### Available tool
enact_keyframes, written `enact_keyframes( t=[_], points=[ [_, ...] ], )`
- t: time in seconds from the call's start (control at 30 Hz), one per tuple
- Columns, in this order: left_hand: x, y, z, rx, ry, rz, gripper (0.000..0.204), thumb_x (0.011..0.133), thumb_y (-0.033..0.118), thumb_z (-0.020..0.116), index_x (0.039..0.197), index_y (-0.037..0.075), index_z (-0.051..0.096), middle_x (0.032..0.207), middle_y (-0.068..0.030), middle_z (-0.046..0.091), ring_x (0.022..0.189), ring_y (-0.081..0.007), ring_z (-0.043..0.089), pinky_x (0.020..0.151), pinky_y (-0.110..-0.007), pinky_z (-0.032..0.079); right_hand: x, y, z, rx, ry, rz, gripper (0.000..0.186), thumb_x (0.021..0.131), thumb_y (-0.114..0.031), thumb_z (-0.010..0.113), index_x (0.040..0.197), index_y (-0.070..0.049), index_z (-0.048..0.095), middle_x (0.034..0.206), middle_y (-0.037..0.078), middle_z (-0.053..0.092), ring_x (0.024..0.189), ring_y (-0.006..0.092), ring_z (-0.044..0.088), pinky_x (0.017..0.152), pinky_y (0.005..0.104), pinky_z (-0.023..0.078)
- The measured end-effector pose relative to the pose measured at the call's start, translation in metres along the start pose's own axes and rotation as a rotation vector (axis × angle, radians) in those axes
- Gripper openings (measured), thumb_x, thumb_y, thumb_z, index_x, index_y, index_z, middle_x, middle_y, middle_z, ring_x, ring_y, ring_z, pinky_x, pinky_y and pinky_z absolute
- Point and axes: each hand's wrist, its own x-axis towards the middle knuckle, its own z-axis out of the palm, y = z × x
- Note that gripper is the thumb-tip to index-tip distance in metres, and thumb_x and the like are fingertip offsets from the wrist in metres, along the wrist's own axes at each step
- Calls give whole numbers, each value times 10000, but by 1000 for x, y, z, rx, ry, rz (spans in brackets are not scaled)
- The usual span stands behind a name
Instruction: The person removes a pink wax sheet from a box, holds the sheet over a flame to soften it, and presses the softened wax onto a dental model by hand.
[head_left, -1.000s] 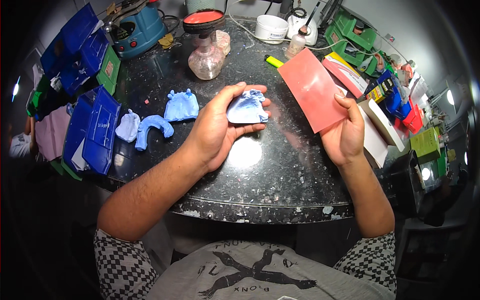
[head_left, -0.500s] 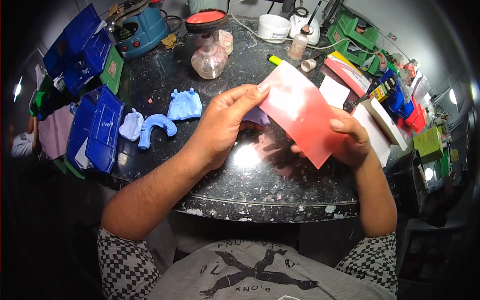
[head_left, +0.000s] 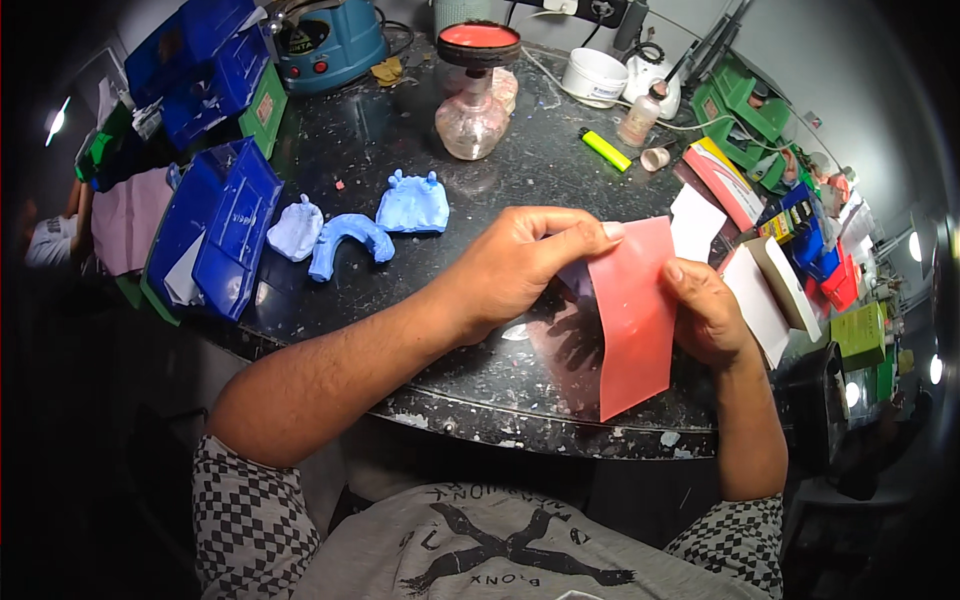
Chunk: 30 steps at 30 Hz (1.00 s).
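Note:
A thin pink wax sheet (head_left: 637, 325) hangs upright over the front of the dark worktop, with a slight bend along its length. My left hand (head_left: 535, 262) is closed on its top left corner, thumb in front. Closed on the sheet's right edge is my right hand (head_left: 708, 310), its thumb also showing in front; the other fingers are partly hidden. Left of my hands lie three blue dental casts: a pale one (head_left: 297, 229), a horseshoe-shaped one (head_left: 350, 243) and a broader one with small knobs (head_left: 413, 203).
A glass burner (head_left: 470, 125) carrying a dish of pink material stands at the back. Near it are a yellow-green lighter (head_left: 606, 150), a small bottle (head_left: 642, 115) and a white tub (head_left: 595, 77). Blue bins (head_left: 215, 230) line the left; an open white box (head_left: 765, 290) lies right.
Both hands have lowered the wax sheet and turned it from a slant to nearly vertical. The view has shifted, so the bench things appear further right.

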Motion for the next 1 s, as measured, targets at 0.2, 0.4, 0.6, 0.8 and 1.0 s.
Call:
enact_keyframes(
  t=[0.2, 0.4, 0.6, 0.8, 1.0],
  points=[
    [-2, 2, -3, -81, -68, -53, 306, 1018, 315, 592, 1036, 40, 724, 957, -15, 707, 881, -94, 660, 833, -268, 518, 0, 7, -6, -3, -37, -72, 426, 1063, -308, 503, 1231, 66, 621, 1166, 147, 692, 1080, 213, 669, 970, 364, 509],
    [-4, 5, -3, -93, -16, -80, 328, 1019, 339, 586, 1056, 43, 719, 939, -8, 701, 865, -89, 654, 810, -278, 525, 0, 4, -4, 107, -31, -51, 381, 1029, -234, 568, 1245, 77, 612, 1210, 161, 677, 1141, 227, 643, 1007, 374, 486],
    [5, 2, -9, -185, 36, -69, 314, 1017, 334, 581, 1084, 50, 695, 1008, -45, 707, 922, -127, 668, 848, -300, 523, 2, -3, -2, 38, -34, -20, 373, 984, -151, 631, 1272, 85, 604, 1209, 158, 684, 1118, 213, 658, 992, 353, 504],
    [3, 2, -11, -187, 62, -38, 287, 1014, 323, 587, 1076, 65, 696, 1021, -26, 706, 944, -114, 659, 906, -308, 503, 3, -6, 3, -26, -51, -30, 382, 993, -184, 632, 1272, 76, 620, 1195, 151, 696, 1114, 200, 656, 988, 346, 500],
    [-1, 9, -6, -148, 2, -32, 298, 1026, 335, 560, 1052, 74, 701, 1009, -21, 706, 945, -109, 656, 903, -307, 496, -3, -3, 3, -115, -75, -97, 387, 966, -192, 667, 1256, 63, 645, 1199, 139, 697, 1123, 202, 650, 1007, 353, 480]
  ],
)
